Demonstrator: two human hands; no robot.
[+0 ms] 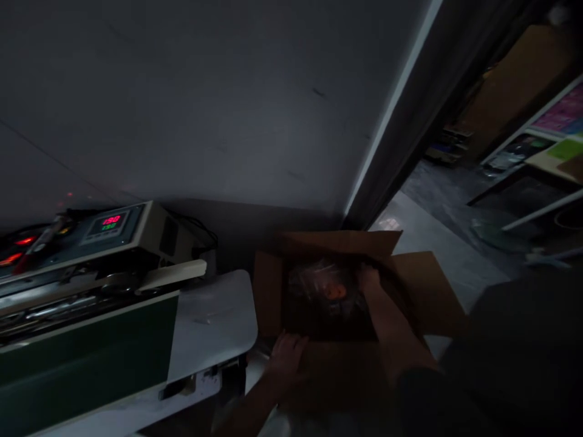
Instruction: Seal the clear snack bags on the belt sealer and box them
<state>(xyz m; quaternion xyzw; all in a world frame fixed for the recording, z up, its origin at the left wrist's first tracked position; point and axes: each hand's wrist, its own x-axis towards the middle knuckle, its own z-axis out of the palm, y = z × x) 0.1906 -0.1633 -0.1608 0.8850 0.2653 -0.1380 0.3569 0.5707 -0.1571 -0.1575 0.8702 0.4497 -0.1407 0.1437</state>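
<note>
The person's right grip [368, 278] is down inside the box at its far right, beside a bundle of clear plastic bags [314, 279]; in this gloom I cannot tell whether the fingers are closed on the plastic or only lying against it. The left grip [289, 351] is at the near left corner of the box, fingers laid over the cardboard edge, and from here I can't make out whether it pinches the board or just rests there. The bags lie inside the box, toward its far side, crumpled and shiny where a little light catches the folds, and a rounded orange patch [336, 291] shows among them, too dim for me to name. The cardboard box [346, 373] around them is brown and open at the top, its far flap [337, 243] standing up and its right flap [428, 291] folded outward; the lower part of the inside is nearly black. Just left of it comes a pale surface [218, 312] with a rounded corner, joined to a green belt [91, 349], and behind that belt sits a machine [150, 233] whose lit display [110, 222] has red digits above green ones. A grey wall [228, 109] rises behind, and shelving [537, 133] stands well off to the right.
</note>
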